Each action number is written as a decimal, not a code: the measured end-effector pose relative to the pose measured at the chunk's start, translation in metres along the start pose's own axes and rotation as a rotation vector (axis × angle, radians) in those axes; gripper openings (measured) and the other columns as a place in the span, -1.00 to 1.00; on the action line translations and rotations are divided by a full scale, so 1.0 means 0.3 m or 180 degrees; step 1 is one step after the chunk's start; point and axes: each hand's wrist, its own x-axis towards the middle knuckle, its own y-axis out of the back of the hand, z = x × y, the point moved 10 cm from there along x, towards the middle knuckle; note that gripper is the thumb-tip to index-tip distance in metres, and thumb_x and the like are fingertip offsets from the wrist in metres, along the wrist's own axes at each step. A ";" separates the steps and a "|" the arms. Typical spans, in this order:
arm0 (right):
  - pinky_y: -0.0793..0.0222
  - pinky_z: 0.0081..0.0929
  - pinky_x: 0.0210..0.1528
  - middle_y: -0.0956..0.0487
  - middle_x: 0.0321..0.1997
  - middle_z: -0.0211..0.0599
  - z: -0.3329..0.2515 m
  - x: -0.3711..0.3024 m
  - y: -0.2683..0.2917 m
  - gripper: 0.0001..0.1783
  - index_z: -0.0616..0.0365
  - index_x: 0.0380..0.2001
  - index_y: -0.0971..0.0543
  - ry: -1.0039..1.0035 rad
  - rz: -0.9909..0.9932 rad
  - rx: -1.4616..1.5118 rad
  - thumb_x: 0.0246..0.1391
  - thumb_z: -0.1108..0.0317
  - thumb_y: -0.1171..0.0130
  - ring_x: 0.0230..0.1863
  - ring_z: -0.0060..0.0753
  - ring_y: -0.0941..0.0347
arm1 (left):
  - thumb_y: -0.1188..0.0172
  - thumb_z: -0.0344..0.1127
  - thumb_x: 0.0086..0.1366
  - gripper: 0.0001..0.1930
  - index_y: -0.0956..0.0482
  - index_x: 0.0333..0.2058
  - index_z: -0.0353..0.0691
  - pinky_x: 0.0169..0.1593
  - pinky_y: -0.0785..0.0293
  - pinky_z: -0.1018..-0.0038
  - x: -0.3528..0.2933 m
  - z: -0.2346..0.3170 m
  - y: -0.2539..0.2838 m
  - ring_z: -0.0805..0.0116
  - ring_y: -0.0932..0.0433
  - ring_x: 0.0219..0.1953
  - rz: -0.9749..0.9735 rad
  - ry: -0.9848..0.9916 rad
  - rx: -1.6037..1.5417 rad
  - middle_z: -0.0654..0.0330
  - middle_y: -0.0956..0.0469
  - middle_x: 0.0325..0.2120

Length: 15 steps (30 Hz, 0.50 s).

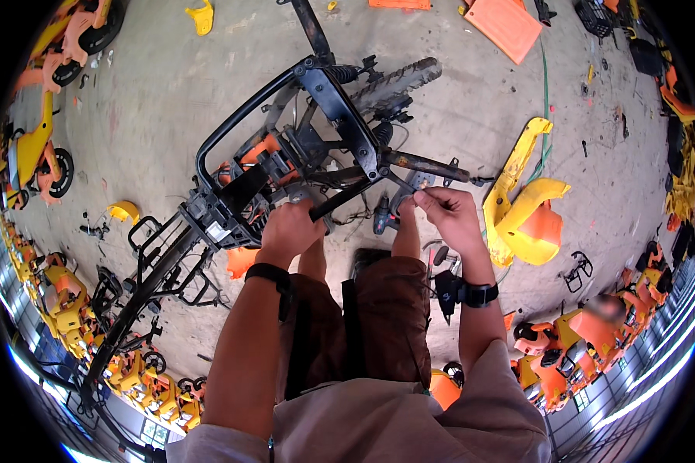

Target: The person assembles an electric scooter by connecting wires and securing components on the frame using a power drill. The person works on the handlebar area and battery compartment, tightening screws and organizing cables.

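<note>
A stripped black scooter frame (pixel 347 123) stands in front of me, with a knobbly tyre (pixel 398 83) at its far end. My left hand (pixel 292 230) is closed around a black frame tube (pixel 340 200) on the near side. My right hand (pixel 449 217) pinches the end of a thin metal wrench (pixel 400 182). The wrench's other end reaches a bolted joint at the frame's corner; its exact seating is too small to tell. Between my feet and the frame, a cordless drill (pixel 381 216) is on the floor. Orange parts (pixel 262 150) show inside the frame.
Yellow body panels (pixel 527 224) lie on the floor to my right, beside a green hose (pixel 546 92). An orange panel (pixel 506 29) is farther off. Yellow and orange scooters (pixel 58 297) line the left and right sides. A black handlebar assembly (pixel 147 282) extends at the left.
</note>
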 end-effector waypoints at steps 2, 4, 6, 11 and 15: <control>-0.06 -0.67 -0.58 -0.36 -0.69 -0.58 -0.011 0.005 -0.008 -0.70 0.26 -0.37 -0.61 0.0144 -0.0339 0.0419 0.27 0.22 -0.11 -0.64 -0.74 -0.18 | -0.22 -0.23 0.08 -0.80 -0.57 -0.41 -0.25 -0.26 -0.54 0.08 -0.003 -0.006 -0.008 -0.16 -0.57 -0.42 -0.0008 -0.0004 0.0015 -0.12 -0.57 -0.56; -0.10 -0.67 -0.57 -0.42 -0.66 -0.51 0.035 -0.023 -0.002 -0.69 0.26 -0.30 -0.55 0.0247 0.0124 0.1127 0.31 0.20 -0.03 -0.63 -0.70 -0.24 | -0.23 -0.22 0.08 -0.80 -0.57 -0.42 -0.25 -0.26 -0.53 0.07 -0.005 -0.010 -0.004 -0.16 -0.57 -0.41 0.0042 -0.0012 -0.0048 -0.13 -0.56 -0.56; -0.24 -0.65 -0.47 -0.53 -0.57 -0.34 0.050 -0.076 -0.058 -0.69 0.23 -0.18 -0.41 0.0266 0.0529 0.1252 0.38 0.17 0.12 -0.55 -0.61 -0.39 | -0.23 -0.22 0.08 -0.80 -0.57 -0.43 -0.25 -0.26 -0.53 0.08 -0.002 -0.005 0.002 -0.16 -0.57 -0.41 0.0062 0.0022 -0.0009 -0.12 -0.56 -0.56; -0.36 -0.56 -0.26 -0.65 -0.26 -0.09 -0.027 -0.141 -0.274 -0.70 0.26 -0.11 -0.35 0.0970 0.0217 0.1436 0.38 0.20 0.13 -0.38 -0.48 -0.48 | -0.24 -0.20 0.08 -0.78 -0.56 -0.45 -0.25 -0.26 -0.52 0.08 -0.001 0.002 0.008 -0.16 -0.57 -0.41 -0.0031 0.0104 0.0008 -0.12 -0.56 -0.56; -0.20 -0.71 -0.52 -0.65 -0.34 -0.15 0.031 -0.097 -0.365 -0.72 0.18 -0.22 -0.31 0.0150 0.0197 0.1906 0.40 0.16 0.18 -0.54 -0.66 -0.41 | -0.27 -0.15 0.08 -0.73 -0.55 -0.47 -0.28 -0.27 -0.52 0.07 -0.005 0.005 0.007 -0.17 -0.57 -0.41 0.0001 0.0046 0.0004 -0.13 -0.56 -0.57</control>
